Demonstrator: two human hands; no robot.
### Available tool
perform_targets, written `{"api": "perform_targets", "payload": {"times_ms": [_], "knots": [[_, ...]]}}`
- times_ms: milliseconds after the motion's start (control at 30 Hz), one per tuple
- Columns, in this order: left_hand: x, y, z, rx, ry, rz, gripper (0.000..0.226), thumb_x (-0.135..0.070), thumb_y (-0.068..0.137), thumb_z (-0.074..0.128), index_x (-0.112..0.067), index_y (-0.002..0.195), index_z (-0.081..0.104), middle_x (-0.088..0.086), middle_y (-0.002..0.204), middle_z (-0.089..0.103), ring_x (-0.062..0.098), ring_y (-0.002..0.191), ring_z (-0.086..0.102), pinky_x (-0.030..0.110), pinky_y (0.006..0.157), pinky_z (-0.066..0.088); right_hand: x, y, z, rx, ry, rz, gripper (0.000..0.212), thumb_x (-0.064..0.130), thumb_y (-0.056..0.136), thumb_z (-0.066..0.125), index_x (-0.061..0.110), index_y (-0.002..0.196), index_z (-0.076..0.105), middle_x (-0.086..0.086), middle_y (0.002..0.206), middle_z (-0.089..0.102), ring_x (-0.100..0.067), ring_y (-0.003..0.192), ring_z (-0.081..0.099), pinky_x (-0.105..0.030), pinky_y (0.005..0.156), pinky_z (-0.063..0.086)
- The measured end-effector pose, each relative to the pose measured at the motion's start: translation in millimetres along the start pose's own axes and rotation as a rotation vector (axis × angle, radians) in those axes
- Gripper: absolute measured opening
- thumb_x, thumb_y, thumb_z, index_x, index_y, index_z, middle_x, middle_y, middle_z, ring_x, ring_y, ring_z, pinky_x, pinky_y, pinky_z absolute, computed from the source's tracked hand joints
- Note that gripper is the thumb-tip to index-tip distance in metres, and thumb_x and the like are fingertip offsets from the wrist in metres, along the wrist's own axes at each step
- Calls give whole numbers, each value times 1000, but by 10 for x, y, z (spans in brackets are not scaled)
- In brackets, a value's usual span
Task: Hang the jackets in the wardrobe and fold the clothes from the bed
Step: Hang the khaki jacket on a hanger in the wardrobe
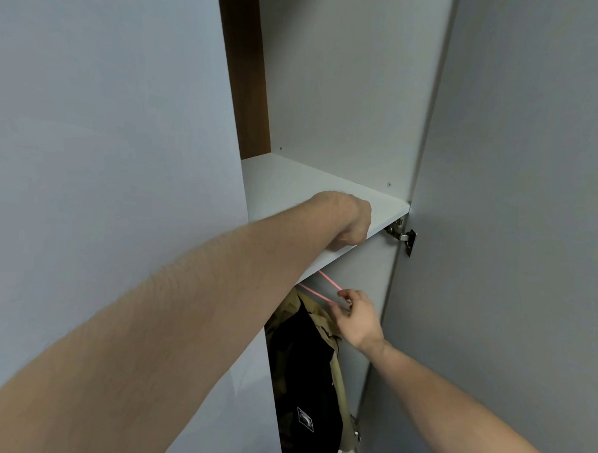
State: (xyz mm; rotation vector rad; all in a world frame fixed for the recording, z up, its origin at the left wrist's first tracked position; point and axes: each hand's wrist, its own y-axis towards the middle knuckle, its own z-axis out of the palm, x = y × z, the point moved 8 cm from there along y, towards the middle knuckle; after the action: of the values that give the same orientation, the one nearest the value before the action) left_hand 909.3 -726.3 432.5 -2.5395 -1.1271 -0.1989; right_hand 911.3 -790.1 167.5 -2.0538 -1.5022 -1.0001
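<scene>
A pink hanger (325,289) shows under the white wardrobe shelf (313,189). My right hand (355,319) pinches the hanger's outer end with its fingertips. Below it hang a khaki jacket (335,371) and a black garment (301,373) with a small white label, inside the lower compartment. My left hand (350,225) reaches over the shelf's front edge, wrist bent down; its fingers go under the shelf and are hidden, so what they hold cannot be seen.
The open wardrobe door (514,201) stands close on the right with a metal hinge (401,236) beside the shelf. A closed grey door panel (107,115) fills the left. A brown back board (246,70) shows above the shelf.
</scene>
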Motion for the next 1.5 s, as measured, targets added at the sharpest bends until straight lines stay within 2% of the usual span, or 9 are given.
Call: {"api": "perform_targets", "payload": {"times_ms": [167,300,467,667,867,1067,1267,1367,1500], "knots": [[-6,36,14,-5,3,0,35,-3,92,48,-10,124,60,12,126,63,35,109,63,38,92,54,-264,226,-103,11,-116,204,55,27,101,56,17,153,42,-10,150,47,-32,141,37,-40,119,33],[9,45,-4,-23,-31,-7,35,-3,93,47,-9,125,59,12,128,61,34,107,62,39,96,54,-301,318,15,121,-210,240,53,26,102,53,18,154,42,-10,144,55,-34,135,43,-40,112,40],[1,72,-14,-33,-42,5,21,-3,94,46,-14,110,54,11,111,58,33,95,58,36,85,51,-306,331,131,154,-272,260,20,21,99,52,23,108,69,-9,108,72,-33,110,63,-36,91,54],[12,105,16,-23,-40,2,21,-4,93,48,-12,111,54,12,108,58,33,94,58,37,82,53,-208,284,38,61,-227,190,15,12,96,48,22,88,57,-5,85,64,-31,80,57,-31,71,42],[22,98,40,-7,-46,7,37,-5,93,47,-11,128,56,11,114,56,33,99,59,39,87,54,-307,224,-250,-102,-152,213,19,25,102,43,21,89,57,-11,87,68,-39,79,59,-37,72,48],[15,60,28,-19,-37,-3,26,-6,93,51,-13,117,56,11,110,56,34,97,58,37,82,52,-457,-23,-428,-133,-54,292,20,22,97,44,23,90,62,-5,84,73,-34,82,67,-40,79,58],[18,27,43,-24,-35,-12,21,-7,91,55,-12,111,57,12,116,64,35,101,62,39,90,56,-560,-323,-507,-154,34,325,19,22,96,46,27,91,63,-2,84,74,-33,83,69,-42,80,59],[2,-13,82,-41,-87,-18,14,-12,94,55,-17,108,55,9,114,61,31,98,57,34,81,50,-582,-505,-560,-178,66,339,20,21,99,46,27,93,65,-2,86,74,-32,83,68,-42,79,59],[-71,-50,157,-165,-132,-74,34,-15,94,58,-14,127,57,9,126,62,28,103,58,34,81,48,-580,-756,-681,-235,87,333,23,17,101,46,24,97,67,-8,89,74,-38,88,67,-41,80,57]]}}
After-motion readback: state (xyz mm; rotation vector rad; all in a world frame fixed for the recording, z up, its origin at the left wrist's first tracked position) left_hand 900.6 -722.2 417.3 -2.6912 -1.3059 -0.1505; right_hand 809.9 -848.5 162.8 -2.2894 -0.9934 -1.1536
